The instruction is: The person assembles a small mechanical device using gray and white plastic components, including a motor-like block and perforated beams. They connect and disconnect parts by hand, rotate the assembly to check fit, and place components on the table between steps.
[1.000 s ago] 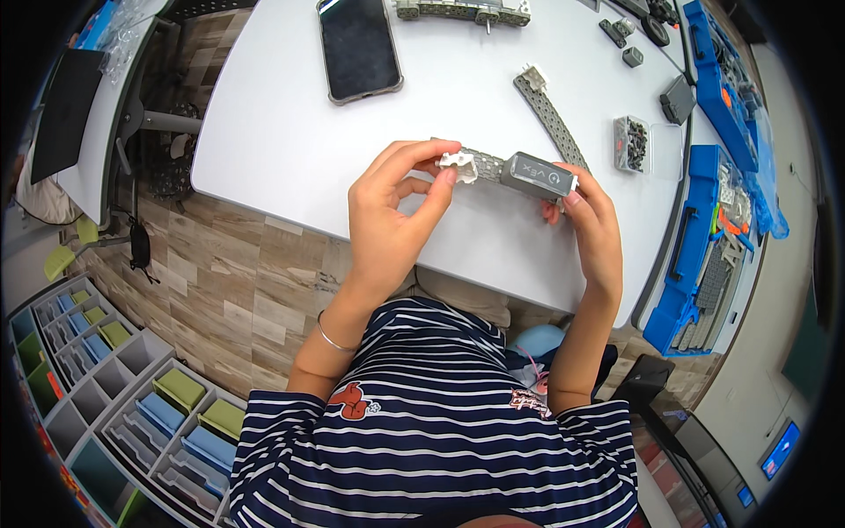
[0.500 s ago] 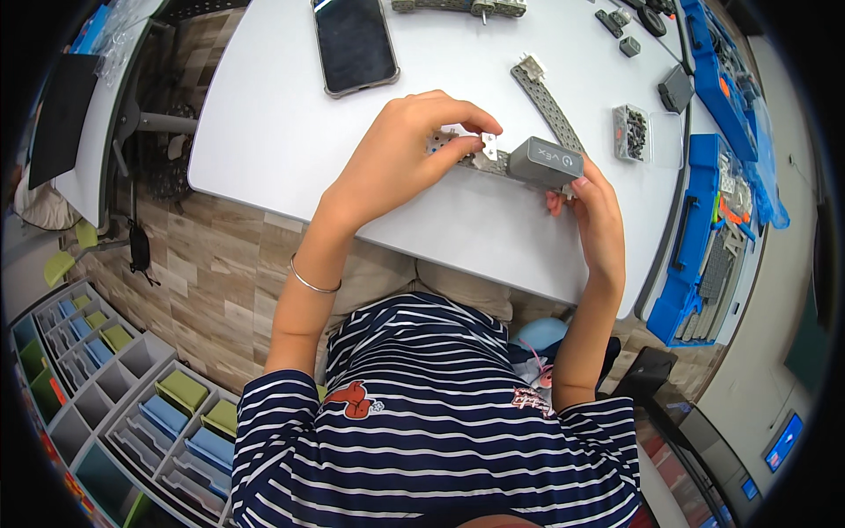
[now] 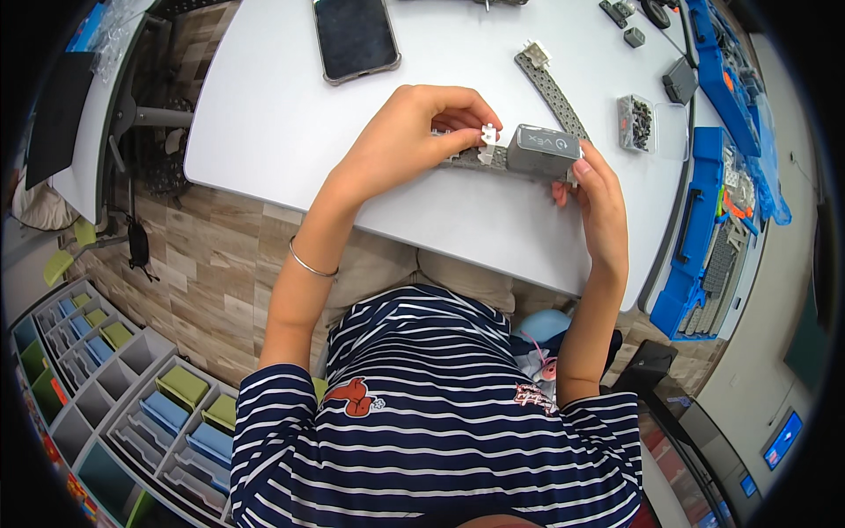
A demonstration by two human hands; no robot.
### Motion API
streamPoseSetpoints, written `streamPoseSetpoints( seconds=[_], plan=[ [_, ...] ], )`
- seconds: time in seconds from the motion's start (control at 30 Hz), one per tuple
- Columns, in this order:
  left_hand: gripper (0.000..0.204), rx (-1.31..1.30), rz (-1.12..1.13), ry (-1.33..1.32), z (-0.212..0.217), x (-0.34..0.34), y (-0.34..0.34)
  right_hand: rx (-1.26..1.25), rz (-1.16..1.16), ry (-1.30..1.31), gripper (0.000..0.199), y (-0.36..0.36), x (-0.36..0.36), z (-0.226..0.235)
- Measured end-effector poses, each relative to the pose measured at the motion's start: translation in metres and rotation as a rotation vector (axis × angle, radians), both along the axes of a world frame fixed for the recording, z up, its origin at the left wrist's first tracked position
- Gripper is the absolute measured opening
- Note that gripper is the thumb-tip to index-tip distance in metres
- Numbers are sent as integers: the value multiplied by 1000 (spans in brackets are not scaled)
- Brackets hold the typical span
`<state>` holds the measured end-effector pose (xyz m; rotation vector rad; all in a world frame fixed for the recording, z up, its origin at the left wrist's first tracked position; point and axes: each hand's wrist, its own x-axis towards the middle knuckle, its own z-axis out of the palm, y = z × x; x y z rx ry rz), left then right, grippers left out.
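A grey block-shaped motor (image 3: 543, 151) sits on a grey perforated beam (image 3: 480, 164), and a second perforated beam (image 3: 553, 95) runs from its right side toward the far side of the table. My right hand (image 3: 601, 189) is closed around the motor's right end, with the thumb against its side. My left hand (image 3: 409, 132) pinches a small white connector piece (image 3: 489, 135) between thumb and fingertips, just left of the motor and over the beam. Another white bracket (image 3: 536, 55) is fixed at the far end of the second beam. The left fingers partly hide the beam's left end.
A phone (image 3: 356, 40) lies at the far left of the white table (image 3: 264, 132). To the right are a clear box of small dark pins (image 3: 637, 125), a dark grey block (image 3: 679, 81) and blue trays (image 3: 689, 255) of parts. A grey compartment organizer (image 3: 132, 378) stands at lower left.
The motor has tilted slightly, so more of its front side shows. My left hand has shifted a little with the white connector, which now stands more upright over the beam.
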<state>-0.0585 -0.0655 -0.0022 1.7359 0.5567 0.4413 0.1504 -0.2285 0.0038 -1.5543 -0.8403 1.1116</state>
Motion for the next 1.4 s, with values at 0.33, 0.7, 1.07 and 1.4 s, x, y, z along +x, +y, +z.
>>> streamPoseSetpoints(
  seconds=[0.33,0.7,1.07,1.4],
  plan=[
    [18,48,10,-32,-8,1,-4,2,-37,73,40,2,0,-4],
    [18,29,-32,-56,-12,1,-8,13,-87,263,43,6,-4,-7],
    [13,22,0,30,-16,-3,-13,53,-210,-614,44,-4,-36,12],
    [19,-383,169,-133,-13,-2,-25,385,261,-1283,36,18,-30,-1]
  ],
)
